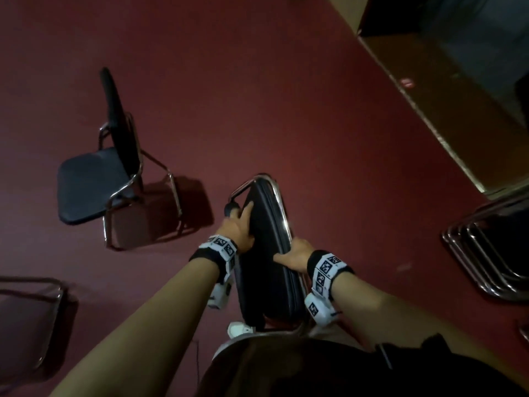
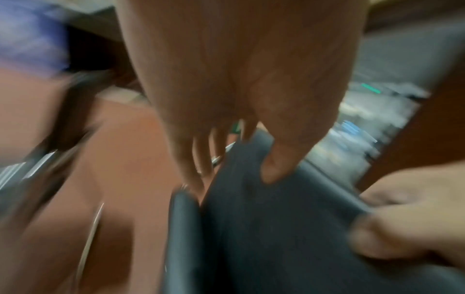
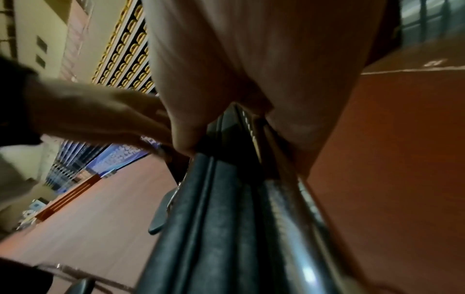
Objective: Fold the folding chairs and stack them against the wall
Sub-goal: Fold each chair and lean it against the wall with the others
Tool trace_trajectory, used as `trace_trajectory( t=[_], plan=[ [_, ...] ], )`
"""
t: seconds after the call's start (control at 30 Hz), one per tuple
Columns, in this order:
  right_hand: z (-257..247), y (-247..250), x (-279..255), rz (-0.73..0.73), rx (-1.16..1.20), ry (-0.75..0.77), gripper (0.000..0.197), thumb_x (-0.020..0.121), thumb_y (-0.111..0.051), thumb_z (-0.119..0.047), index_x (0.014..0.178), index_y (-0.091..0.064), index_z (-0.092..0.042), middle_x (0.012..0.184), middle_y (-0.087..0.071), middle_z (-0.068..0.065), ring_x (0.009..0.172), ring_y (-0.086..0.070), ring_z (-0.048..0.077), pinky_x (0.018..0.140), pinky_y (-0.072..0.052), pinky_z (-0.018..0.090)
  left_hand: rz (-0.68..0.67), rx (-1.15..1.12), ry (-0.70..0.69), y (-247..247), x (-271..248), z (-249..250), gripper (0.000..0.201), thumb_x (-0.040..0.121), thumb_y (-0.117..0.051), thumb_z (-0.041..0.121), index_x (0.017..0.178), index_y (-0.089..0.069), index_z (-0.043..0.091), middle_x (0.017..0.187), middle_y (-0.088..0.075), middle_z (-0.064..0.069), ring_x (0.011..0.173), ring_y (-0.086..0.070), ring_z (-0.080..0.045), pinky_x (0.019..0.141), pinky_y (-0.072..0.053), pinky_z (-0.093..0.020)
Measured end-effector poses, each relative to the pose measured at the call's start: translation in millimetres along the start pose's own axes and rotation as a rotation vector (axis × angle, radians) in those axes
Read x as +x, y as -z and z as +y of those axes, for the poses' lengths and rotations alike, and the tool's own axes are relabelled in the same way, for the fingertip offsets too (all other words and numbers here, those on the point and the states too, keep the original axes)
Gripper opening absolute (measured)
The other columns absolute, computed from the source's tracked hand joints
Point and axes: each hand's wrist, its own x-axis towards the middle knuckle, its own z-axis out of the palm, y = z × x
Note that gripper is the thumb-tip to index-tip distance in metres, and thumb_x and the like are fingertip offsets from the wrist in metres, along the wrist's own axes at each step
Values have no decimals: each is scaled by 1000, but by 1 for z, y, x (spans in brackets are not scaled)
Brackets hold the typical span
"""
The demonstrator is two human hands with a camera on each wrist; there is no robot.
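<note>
Folded chair (image 1: 267, 247) held upright between both hands | left hand (image 1: 239, 229) grips its left edge, right hand (image 1: 296, 255) its chrome rail | stacked chairs (image 1: 486, 253) lie rightward, nearer right hand

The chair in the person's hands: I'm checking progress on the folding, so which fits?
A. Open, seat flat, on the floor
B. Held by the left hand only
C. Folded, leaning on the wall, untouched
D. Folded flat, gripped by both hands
D: the folded chair has seat and back pressed together, with the left hand and right hand both gripping it.
</note>
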Motion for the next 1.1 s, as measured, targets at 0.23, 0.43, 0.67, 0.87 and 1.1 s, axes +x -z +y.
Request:
trace_trajectory(
  t=[0.23, 0.43, 0.67, 0.87, 1.1],
  plan=[
    [85, 67, -13, -121, -184, 47, 59, 75, -73, -55, 112, -60, -11, 105, -64, 3, 91, -63, 20, 77, -56, 34, -29, 841, -328, -1, 42, 131, 109, 85, -72, 34, 157, 10, 43, 166, 15, -10, 152, 11, -40, 114, -11, -72],
    [147, 98, -26, -187, -283, 128, 49, 77, -75, -48, 95, -63, -4, 89, -69, 12, 81, -67, 30, 68, -58, 40, -377, 1093, -484, -44, 69, 231, 56, 95, -62, 25, 147, -42, 22, 146, -50, -9, 139, -41, -29, 113, -11, -75],
    [214, 198, -31, -80, -274, 35, 44, 83, -71, -48, 96, -57, -9, 88, -62, 8, 79, -61, 26, 69, -54, 36, -405, 1118, -743, -39, 142, 356, 57, 63, -81, 35, 114, -57, 31, 111, -64, -1, 104, -63, -27, 88, -44, -42],
    [277, 260, -20, 43, -65, -82, 48, 82, -73, -46, 109, -53, -12, 94, -58, 4, 87, -60, 26, 69, -51, 35, -471, 1204, -972, -55, 213, 460, 53, 60, -83, 34, 108, -62, 29, 96, -65, -1, 90, -66, -29, 67, -49, -31],
    [341, 291, 2, 371, 540, -424, 130, 55, -79, -61, 153, 4, -43, 142, -52, -1, 123, -58, 25, 100, -51, 40, -492, 1173, -1145, -34, 282, 572, 50, 56, -88, 14, 91, -55, 26, 90, -63, -3, 83, -64, -25, 70, -54, -34]
  ],
)
